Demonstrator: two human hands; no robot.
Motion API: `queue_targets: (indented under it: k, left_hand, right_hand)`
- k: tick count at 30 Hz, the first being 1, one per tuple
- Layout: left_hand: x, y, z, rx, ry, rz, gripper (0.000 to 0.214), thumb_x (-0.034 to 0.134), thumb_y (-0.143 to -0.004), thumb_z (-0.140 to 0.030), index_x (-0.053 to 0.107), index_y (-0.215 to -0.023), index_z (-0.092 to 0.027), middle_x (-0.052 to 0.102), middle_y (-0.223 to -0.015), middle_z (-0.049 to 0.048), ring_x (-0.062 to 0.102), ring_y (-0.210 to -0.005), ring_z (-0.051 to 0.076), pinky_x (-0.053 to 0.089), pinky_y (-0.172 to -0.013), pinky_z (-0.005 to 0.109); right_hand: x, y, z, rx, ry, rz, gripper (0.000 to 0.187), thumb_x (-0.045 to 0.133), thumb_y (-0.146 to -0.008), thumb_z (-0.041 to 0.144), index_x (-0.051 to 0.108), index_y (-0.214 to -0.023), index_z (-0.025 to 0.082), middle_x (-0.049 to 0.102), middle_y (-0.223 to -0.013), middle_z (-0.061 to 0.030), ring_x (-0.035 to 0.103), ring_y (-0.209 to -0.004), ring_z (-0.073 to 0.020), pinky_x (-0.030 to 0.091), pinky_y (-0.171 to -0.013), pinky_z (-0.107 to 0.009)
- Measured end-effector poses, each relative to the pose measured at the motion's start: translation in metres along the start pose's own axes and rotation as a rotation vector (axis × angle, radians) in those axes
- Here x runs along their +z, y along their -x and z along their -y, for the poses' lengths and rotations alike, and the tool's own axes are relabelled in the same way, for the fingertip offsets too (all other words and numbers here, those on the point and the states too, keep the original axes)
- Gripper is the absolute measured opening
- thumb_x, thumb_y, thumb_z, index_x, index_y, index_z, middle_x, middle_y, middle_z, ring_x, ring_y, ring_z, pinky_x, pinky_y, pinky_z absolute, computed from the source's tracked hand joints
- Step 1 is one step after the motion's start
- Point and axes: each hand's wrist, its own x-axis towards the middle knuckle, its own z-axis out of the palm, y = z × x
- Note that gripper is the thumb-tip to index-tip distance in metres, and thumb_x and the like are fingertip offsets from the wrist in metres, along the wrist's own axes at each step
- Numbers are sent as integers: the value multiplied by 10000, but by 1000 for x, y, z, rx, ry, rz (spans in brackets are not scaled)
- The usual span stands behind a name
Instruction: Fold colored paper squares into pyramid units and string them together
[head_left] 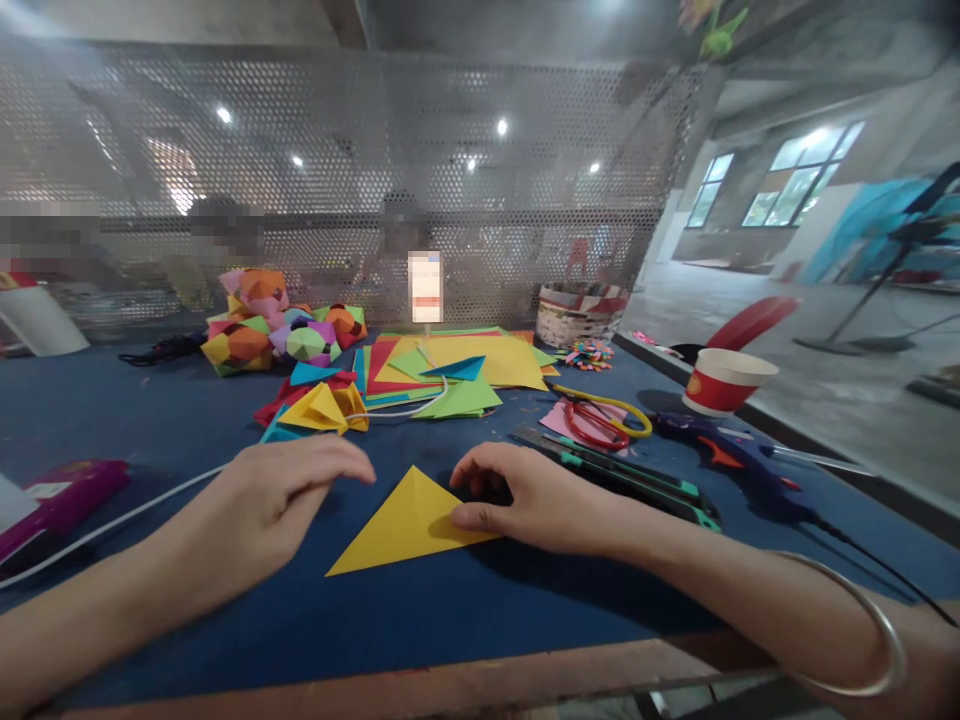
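Note:
A yellow sheet of paper folded into a triangle (409, 525) lies on the blue tabletop in front of me, with a crease line near its top corner. My right hand (525, 500) is over its right part, the thumb and curled fingers apart with a gap between them. The hand covers the right corner, and I cannot tell whether the thumb presses on the paper. To the left of the triangle hovers my left hand (289, 490), fingers stretched out and holding nothing. Just beyond it sit folded yellow paper pieces (322, 408).
Behind lie stacked coloured sheets (480, 360) and paper balls (262, 325). Scissors (600, 425), a box cutter (637, 475), a glue gun (727, 460) and a paper cup (727, 382) are at right. A white cable (172, 490) runs from a purple device (75, 495). A phone (426, 287) stands upright.

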Motion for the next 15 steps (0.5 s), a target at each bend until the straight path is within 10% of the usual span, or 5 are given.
queue_targets:
  k: [7,15]
  left_hand:
    - [27,-62,5,-195,228,231,492,627,-889,-620,812,-1093,-213,856,-1133,98,808,-988,311,635,-839,396]
    - [31,-54,0,-338,494,377,586,792,-710,-618,781,-1140,-220,824,-1011,54,771,-874,241,568,-676,284]
  right_hand:
    - [16,0,-5,-147,-102,-85,210,893,-862,171,686,-830,186,666,-814,25,579,-721,-137,436,-664,-256]
    - [13,1,-13,-777,202,-424,225,644,-995,29,670,-849,198,710,-893,-31,600,-850,-174,463,-790,-316]
